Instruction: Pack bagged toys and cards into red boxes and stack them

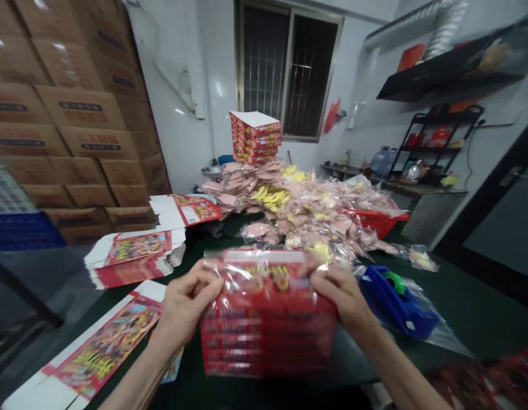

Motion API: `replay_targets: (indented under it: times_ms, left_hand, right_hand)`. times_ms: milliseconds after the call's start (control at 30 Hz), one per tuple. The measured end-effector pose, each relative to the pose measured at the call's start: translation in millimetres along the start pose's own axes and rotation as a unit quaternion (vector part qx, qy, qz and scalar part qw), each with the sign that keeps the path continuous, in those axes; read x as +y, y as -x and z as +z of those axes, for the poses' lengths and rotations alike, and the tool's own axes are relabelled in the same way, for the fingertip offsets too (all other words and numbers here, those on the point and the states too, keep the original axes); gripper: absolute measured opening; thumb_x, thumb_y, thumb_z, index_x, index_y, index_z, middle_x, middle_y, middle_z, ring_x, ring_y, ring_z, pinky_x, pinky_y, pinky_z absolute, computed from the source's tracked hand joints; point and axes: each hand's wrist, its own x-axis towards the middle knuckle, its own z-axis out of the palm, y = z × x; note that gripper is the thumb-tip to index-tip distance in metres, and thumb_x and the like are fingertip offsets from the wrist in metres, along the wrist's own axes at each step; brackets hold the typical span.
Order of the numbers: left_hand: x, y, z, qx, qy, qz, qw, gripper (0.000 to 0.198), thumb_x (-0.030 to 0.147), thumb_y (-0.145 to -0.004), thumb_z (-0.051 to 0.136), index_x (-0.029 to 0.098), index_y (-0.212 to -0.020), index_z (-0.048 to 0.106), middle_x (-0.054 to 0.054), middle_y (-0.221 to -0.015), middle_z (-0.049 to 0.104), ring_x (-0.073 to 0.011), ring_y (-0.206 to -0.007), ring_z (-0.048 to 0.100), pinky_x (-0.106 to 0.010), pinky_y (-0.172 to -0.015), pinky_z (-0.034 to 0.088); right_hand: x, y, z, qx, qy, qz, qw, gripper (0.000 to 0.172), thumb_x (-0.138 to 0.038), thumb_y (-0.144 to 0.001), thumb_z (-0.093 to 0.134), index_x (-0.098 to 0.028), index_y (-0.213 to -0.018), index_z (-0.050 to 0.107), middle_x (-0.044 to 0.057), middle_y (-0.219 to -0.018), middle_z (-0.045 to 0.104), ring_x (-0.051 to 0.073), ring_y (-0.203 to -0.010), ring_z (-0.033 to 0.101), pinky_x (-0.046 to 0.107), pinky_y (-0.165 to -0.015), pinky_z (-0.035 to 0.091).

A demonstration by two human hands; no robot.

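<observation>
In the head view, a stack of red boxes [267,341] in clear plastic wrap [242,290] sits low in the middle, right in front of the person. Take that stack as the middle of a clock. The left hand [189,299] is near 10 o'clock. Its fingers are bent, and its thumb points in and pinches the wrap at the top corner. The left arm slants up from 7 o'clock. The right hand [338,287] is near 2 o'clock, and it grips the wrap at the other top corner, thumb on top. The right arm slants up from 5 o'clock. Both hands are about level, one on each side, and a bit blurry. A blue tape holder [400,304] is at 3 o'clock. Flat boxes [138,250] lie at 10 o'clock. Pink and yellow packs [285,199] make a big heap at 12 o'clock.
</observation>
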Motion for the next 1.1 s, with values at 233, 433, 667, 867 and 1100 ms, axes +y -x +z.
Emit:
replay_targets:
  times_ms: [233, 433, 667, 867, 1100]
  left_hand:
    - [1, 46, 6.2, 0.069, 0.02, -0.042, 0.997, 0.01, 0.029, -0.07, 0.071, 0.019, -0.066, 0.072, -0.007, -0.096, 0.063, -0.0174, -0.08, 0.06, -0.023, -0.061, 0.047]
    - [9, 41, 14.2, 0.059, 0.09, -0.069, 0.992, 0.009, 0.028, -0.067, 0.074, 0.019, -0.065, 0.072, -0.004, -0.093, 0.063, -0.0097, -0.057, 0.059, -0.023, -0.055, 0.051]
    - [13, 41, 12.3, 0.054, 0.1, -0.064, 0.991, 0.01, 0.027, -0.068, 0.072, 0.018, -0.064, 0.071, -0.005, -0.091, 0.061, -0.0101, -0.056, 0.059, -0.023, -0.055, 0.051]
    - [10, 36, 10.8, 0.038, 0.091, -0.049, 0.994, 0.01, 0.025, -0.068, 0.072, 0.018, -0.062, 0.07, -0.005, -0.086, 0.063, -0.0128, -0.067, 0.06, -0.022, -0.058, 0.048]
    - [29, 48, -13.1, 0.136, 0.099, -0.072, 0.983, 0.012, 0.027, -0.069, 0.072, 0.019, -0.078, 0.067, 0.001, -0.067, 0.065, -0.0081, -0.059, 0.058, -0.016, -0.056, 0.045]
  right_hand:
    - [1, 51, -18, 0.138, 0.097, 0.084, 0.982, 0.021, -0.043, -0.075, 0.062, -0.023, -0.072, 0.065, 0.006, -0.083, 0.067, 0.023, -0.081, 0.062, 0.034, -0.075, 0.047]
    - [-67, 32, 14, 0.261, 0.325, -0.075, 0.906, 0.032, -0.042, -0.077, 0.06, -0.028, -0.106, 0.061, 0.009, -0.104, 0.065, 0.027, -0.096, 0.06, 0.045, -0.088, 0.041]
    - [-54, -15, 105, -0.168, 0.295, -0.039, 0.94, 0.016, -0.021, -0.071, 0.061, -0.019, -0.087, 0.062, 0.008, -0.084, 0.068, 0.024, -0.077, 0.062, 0.037, -0.067, 0.049]
    - [-34, -30, 98, -0.272, 0.111, 0.124, 0.948, 0.009, -0.026, -0.075, 0.059, -0.02, -0.069, 0.059, -0.007, -0.041, 0.049, 0.009, -0.033, 0.041, 0.021, -0.037, 0.03]
    - [-20, -8, 102, -0.171, 0.296, -0.191, 0.92, 0.017, -0.015, -0.086, 0.051, -0.018, -0.075, 0.064, 0.002, -0.071, 0.061, 0.013, -0.066, 0.055, 0.024, -0.06, 0.038]
